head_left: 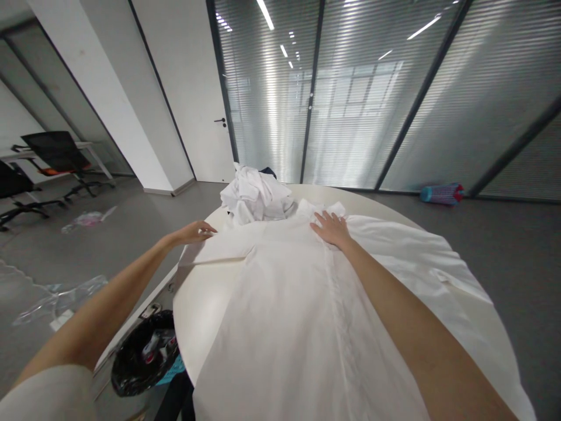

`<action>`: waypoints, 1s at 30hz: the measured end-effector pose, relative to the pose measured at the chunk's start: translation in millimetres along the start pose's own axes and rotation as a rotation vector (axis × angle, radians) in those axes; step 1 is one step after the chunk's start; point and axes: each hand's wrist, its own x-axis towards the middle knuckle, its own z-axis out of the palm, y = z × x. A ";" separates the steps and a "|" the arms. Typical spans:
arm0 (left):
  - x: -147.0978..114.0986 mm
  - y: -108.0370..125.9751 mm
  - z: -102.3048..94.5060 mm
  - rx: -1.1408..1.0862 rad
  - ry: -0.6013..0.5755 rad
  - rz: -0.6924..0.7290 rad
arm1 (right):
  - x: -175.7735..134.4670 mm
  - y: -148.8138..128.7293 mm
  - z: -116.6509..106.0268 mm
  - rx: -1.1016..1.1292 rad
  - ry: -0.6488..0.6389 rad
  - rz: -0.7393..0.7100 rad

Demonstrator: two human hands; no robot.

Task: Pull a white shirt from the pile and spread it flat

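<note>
On the round table, head view:
Shirt: white shirt spread flat, button placket up, long axis running from the near table edge away to the collar at the far side.
Right hand: right hand lies open, palm down, on the shirt just below the collar, touching the cloth.
Left hand: left hand reaches to the shirt's left sleeve, fingers loosely curled at its end; whether they pinch it I cannot tell.
Nearer hand: the right is on the body, the left out at the sleeve.
Surface: white table, 1 heap of white clothes just beyond the collar.
Room: grey floor, glass walls with blinds, black bin by the table, office chairs far left.
</note>
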 end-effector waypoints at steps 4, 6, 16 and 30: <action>19.1 -1.2 5.2 -0.077 -0.083 0.039 | -0.1 0.9 0.8 -0.003 0.013 -0.008; 15.3 -9.5 2.3 -0.144 0.036 0.045 | -0.5 0.8 0.5 0.002 0.018 -0.003; 11.1 11.0 24.7 0.198 0.764 -0.104 | -0.9 -3.3 0.0 0.053 0.002 0.012; 109.7 252.5 183.6 0.350 0.172 0.243 | -40.8 59.3 -13.4 0.030 -0.037 0.254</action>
